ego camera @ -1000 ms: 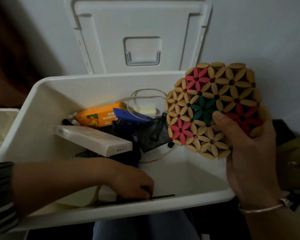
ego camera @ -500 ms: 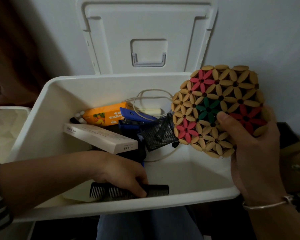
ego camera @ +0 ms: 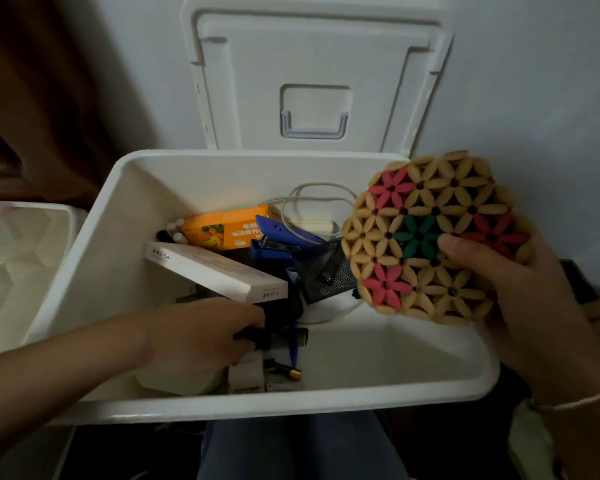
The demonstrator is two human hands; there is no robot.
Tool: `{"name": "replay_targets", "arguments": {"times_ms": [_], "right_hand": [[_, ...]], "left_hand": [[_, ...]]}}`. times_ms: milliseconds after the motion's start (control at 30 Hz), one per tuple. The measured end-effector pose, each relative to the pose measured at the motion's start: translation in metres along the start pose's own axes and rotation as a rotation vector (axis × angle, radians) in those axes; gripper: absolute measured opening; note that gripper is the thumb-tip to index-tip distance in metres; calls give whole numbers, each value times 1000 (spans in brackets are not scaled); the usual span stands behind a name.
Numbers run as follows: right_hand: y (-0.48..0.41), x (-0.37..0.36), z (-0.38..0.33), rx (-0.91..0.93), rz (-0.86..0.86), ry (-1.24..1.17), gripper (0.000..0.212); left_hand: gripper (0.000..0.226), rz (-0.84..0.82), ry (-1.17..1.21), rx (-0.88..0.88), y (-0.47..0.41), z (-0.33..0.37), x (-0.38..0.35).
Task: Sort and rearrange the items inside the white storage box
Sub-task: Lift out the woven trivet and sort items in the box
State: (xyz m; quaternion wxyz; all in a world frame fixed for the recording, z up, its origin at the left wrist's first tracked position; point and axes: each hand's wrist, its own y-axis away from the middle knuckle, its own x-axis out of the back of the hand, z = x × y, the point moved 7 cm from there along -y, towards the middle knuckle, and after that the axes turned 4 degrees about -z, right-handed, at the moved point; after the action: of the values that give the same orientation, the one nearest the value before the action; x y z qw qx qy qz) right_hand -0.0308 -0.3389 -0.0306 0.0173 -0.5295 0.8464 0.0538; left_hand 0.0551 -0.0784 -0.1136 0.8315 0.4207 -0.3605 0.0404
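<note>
A: Near edge first. What's in front?

B: White storage box [ego camera: 257, 407], front rim just above the knees. Left hand [ego camera: 201, 341] is inside, low at the near left. Its fingers are curled round a dark strip [ego camera: 281, 337] lying along the floor. Probably a comb, but it's blurred.

A: Anything beside it?

B: A battery [ego camera: 286, 370] just nearer, on small white packets. Behind the hand a white carton [ego camera: 215, 271] rests tilted on the heap. Then come a black mesh pouch [ego camera: 326, 271], a blue stapler [ego camera: 278, 237], an orange packet [ego camera: 226, 230] and a coiled white cable [ego camera: 312, 195] by the back wall. The right half of the floor is mostly bare.

A: Right hand?

B: Right hand [ego camera: 534, 306] is over the right rim, clear of the floor. It pinches a woven flower mat [ego camera: 430, 237], thumb on the face and fingers behind.

A: Farther back?

B: The lid [ego camera: 316, 81], stood upright against the wall.

A: Step in hand?

B: Mid-sort, I'd judge: loose pieces gathered left, mat kept out.

A: Next?

B: Probably seat the strip flat along a wall, then lay the mat on the bare right floor, lowered level so it doesn't snag the cable or pouch.
</note>
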Motion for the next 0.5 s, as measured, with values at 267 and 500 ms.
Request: {"name": "replay_targets", "arguments": {"times_ms": [267,500], "right_hand": [[-16,-40,13,-605,-592,452,40],[-25,-64,34,-813,-573,764,42]], "left_hand": [[28,136,-215,115,8,-20,-7],[24,147,-188,93,-3,-32,-4]]}}
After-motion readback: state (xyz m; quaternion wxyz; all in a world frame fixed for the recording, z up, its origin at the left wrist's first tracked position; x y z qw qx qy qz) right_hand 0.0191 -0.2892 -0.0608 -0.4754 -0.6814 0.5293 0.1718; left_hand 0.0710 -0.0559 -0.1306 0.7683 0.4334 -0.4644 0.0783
